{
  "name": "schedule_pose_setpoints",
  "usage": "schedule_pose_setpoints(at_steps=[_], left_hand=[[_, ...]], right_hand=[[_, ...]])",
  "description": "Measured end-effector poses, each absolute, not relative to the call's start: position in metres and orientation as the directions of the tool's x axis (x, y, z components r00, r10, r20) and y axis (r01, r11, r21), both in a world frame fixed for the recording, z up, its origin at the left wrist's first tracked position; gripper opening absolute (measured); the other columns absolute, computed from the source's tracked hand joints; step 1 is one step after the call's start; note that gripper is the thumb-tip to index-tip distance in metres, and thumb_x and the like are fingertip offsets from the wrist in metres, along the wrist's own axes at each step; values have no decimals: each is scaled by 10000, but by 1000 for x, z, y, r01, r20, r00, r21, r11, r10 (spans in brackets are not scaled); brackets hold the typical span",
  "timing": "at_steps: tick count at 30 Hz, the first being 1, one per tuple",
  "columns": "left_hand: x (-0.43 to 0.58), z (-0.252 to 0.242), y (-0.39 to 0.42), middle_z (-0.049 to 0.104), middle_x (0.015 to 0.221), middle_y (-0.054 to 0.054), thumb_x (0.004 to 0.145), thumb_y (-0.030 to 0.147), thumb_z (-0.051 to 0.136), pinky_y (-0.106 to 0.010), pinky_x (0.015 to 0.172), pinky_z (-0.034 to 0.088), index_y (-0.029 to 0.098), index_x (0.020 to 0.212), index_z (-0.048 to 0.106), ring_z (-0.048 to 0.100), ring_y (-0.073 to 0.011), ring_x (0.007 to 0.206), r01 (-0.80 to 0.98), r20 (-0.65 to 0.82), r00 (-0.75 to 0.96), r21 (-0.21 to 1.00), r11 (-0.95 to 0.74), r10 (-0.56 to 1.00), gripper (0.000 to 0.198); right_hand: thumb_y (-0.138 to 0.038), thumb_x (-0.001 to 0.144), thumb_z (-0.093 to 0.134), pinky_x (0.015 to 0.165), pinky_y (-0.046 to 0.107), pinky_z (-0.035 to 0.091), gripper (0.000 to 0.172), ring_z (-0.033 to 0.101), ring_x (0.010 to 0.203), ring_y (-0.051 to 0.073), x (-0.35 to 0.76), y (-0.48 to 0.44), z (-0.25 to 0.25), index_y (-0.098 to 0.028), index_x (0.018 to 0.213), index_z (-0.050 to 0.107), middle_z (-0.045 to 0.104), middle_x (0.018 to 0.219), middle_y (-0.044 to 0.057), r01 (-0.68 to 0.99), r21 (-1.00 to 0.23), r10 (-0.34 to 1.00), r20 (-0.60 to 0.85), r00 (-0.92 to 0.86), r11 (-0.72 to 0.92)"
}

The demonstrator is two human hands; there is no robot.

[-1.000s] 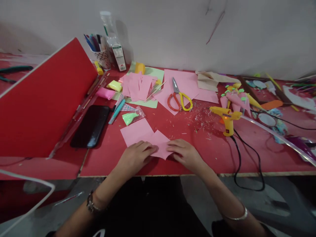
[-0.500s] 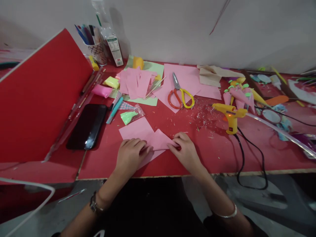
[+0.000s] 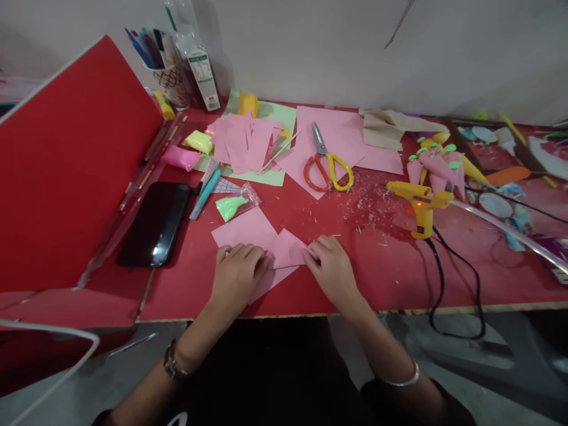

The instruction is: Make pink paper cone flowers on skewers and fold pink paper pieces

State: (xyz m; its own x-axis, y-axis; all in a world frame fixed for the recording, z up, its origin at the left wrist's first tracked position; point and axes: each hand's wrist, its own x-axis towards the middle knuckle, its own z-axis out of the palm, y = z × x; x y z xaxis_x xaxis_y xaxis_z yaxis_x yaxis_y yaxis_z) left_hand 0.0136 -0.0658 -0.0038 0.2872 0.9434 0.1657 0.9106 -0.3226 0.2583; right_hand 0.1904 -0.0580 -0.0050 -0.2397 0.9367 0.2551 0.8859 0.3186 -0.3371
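A small pink paper square (image 3: 288, 251) lies near the front edge of the red table (image 3: 364, 272), partly folded, on top of another pink sheet (image 3: 244, 229). My left hand (image 3: 237, 273) presses down on the paper's left side with fingers curled. My right hand (image 3: 331, 267) pinches the paper's right corner between thumb and fingers. Both hands rest on the table, a short gap apart.
Orange and yellow scissors (image 3: 327, 168) lie on pink sheets behind. A yellow glue gun (image 3: 419, 204) with a black cord stands at the right. A black phone (image 3: 155, 222), a red board (image 3: 66, 171), a pen cup (image 3: 166, 74), clay packets and paper cones (image 3: 437, 165) crowd the table.
The paper's near corner has been folded upward, making a narrower shape. My right hand moved from lying flat to pinching the right corner. The view tilted slightly downward.
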Motion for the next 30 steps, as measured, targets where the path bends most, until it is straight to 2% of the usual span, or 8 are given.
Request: schedule_pose_setpoints(at_steps=[8,14,18,22,27,29,30], left_hand=[[17,-3,-65,610,591,-24,819,233,382,-339,678,287,175,612,543,553,-182,633,931,165,267,208,-298,949,269],[17,-5,-64,609,569,-33,825,220,373,-342,671,317,155,688,544,566,-185,601,945,163,247,179,-275,955,228],[14,-5,-61,622,589,-38,824,195,381,-333,653,336,154,751,548,578,-184,602,931,143,314,148,-334,939,187],[12,-4,-56,622,588,-28,830,199,394,-305,604,356,155,901,552,579,-174,583,908,70,403,98,-408,913,178],[4,0,-48,628,733,-36,852,224,375,-286,590,382,228,1161,455,581,-174,656,824,5,565,42,-565,825,320],[-2,-1,-41,607,908,-63,860,288,368,-283,650,397,286,1223,395,569,-174,763,744,-6,667,55,-666,745,364],[-5,-1,-36,572,1028,-76,856,333,369,-298,721,394,314,1236,375,541,-192,887,699,4,714,64,-713,700,380]], right_hand=[[-210,806,423,523,276,307,291,395,569,153,188,-56,-3,-204,520,370,423,551,14,918,-275,947,226,-227,286],[-227,822,407,539,290,311,296,406,575,165,187,-56,-6,-206,527,393,450,557,25,935,-218,944,241,-226,279],[-239,839,383,574,300,319,294,423,597,175,185,-56,-9,-199,553,441,484,578,39,946,-167,940,247,-234,279],[-233,846,375,595,290,315,289,438,618,173,183,-57,-8,-183,587,491,517,604,41,961,-119,952,213,-220,249],[-233,835,399,609,280,319,273,453,633,172,181,-57,-5,-166,602,524,541,623,41,972,-93,965,175,-195,214],[-230,825,417,615,279,325,257,462,643,176,180,-57,-5,-161,609,537,549,632,45,975,-89,967,170,-187,204],[-228,820,427,614,278,327,246,467,649,179,180,-57,-6,-159,615,544,555,640,47,976,-87,969,167,-183,199]])
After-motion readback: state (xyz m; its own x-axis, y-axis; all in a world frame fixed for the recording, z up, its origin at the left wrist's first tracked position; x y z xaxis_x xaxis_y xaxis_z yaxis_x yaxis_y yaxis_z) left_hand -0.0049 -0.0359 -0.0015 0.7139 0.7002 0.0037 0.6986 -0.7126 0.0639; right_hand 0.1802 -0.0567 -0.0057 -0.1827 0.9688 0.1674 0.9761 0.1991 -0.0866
